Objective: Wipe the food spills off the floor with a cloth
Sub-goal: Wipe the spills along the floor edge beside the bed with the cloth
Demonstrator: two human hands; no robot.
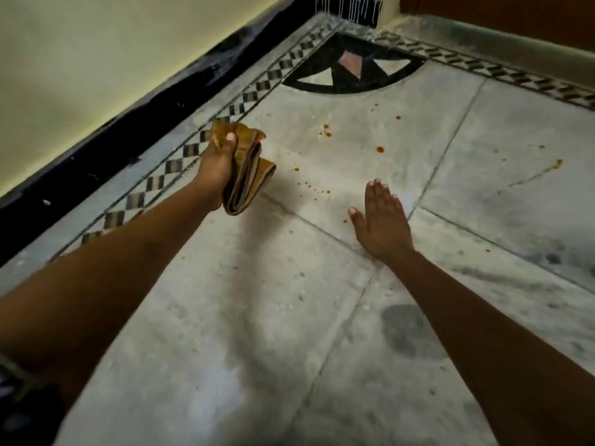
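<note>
My left hand (pixel 216 169) grips a folded mustard-brown cloth (pixel 249 175) and holds it just above the grey marble floor (pixel 257 300). Orange-red food spills dot the tiles to the right of the cloth: small drops (pixel 314 187) close by, a cluster (pixel 325 131) farther off, a round spot (pixel 380 149), and a yellowish smear (pixel 555 165) at the right. My right hand (pixel 381 223) lies flat, palm down, on the floor with its fingers stretched out, just below the small drops.
A cream wall with a black skirting (pixel 135 136) runs along the left. A checkered inlay border (pixel 225 114) follows it, and a dark semicircle inlay (pixel 351 75) fills the far corner. A raised ledge (pixel 483 30) edges the back right.
</note>
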